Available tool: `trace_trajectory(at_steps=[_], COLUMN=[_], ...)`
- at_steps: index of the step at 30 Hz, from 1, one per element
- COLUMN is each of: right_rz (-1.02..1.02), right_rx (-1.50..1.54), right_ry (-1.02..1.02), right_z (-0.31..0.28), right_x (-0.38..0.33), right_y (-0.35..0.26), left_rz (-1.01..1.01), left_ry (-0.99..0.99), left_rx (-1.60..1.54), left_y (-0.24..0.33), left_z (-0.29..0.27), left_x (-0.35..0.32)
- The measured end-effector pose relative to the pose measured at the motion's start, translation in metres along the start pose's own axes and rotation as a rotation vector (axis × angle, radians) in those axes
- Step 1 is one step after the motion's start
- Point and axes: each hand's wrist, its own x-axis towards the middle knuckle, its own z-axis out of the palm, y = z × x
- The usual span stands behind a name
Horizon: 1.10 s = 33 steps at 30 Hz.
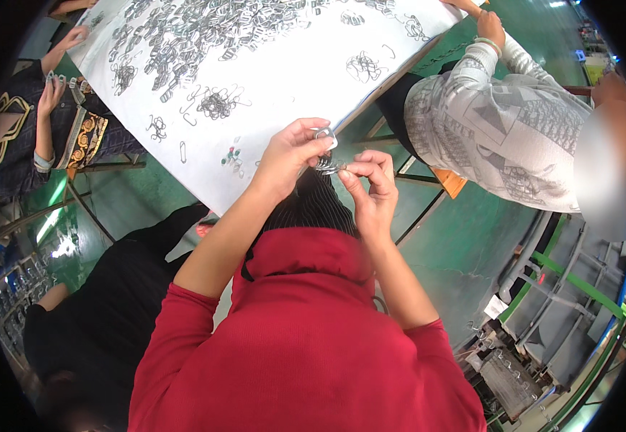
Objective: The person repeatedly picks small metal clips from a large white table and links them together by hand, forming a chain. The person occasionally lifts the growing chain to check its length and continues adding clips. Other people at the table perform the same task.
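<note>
My left hand (290, 155) is raised in front of my chest, its fingers closed on a small silver metal clip (325, 135). My right hand (370, 180) is just beside it, pinching a small bunch of thin metal wire pieces (329, 166) between thumb and forefinger. The two hands almost touch over the near edge of the white table (277, 72). My red sleeves are pushed up to the elbows. Small green and red bits (232, 155) lie on the table close to my left hand.
Heaps of silver wire clips (183, 32) cover the far part of the table, with smaller tangles (218, 103) nearer. A person in a grey patterned top (500, 122) sits at the right, another in dark patterned clothes (39, 129) at the left. Green floor and machine parts (543, 338) lie lower right.
</note>
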Motion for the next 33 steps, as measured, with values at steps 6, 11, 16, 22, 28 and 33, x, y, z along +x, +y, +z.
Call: trace_trajectory(at_steps=[6, 11, 16, 22, 28, 33], right_rz=[0.001, -0.03, -0.069, -0.031, -0.349, -0.448], right_rx=[0.012, -0.001, -0.095, -0.111, -0.67, -1.082], right_ry=[0.03, 0.067, 0.0, -0.114, -0.584, -0.892], right_z=[0.002, -0.001, -0.006, -0.014, 0.08, 0.134], right_x=[-0.008, -0.011, -0.009, 0.041, 0.146, 0.171], right_y=[0.001, 0.004, 0.011, 0.03, 0.112, 0.113], left_rz=[0.191, 0.333, 0.393, 0.447, 0.508, 0.475], left_ry=[0.044, 0.103, 0.103, 0.168, 0.164, 0.209], left_rx=[-0.024, 0.099, 0.192, 0.371, 0.492, 0.403], left_y=[-0.01, -0.01, -0.008, -0.01, -0.011, -0.017], left_z=[0.017, 0.031, 0.033, 0.023, 0.025, 0.03], left_x=[-0.025, -0.036, -0.04, -0.047, -0.05, -0.045])
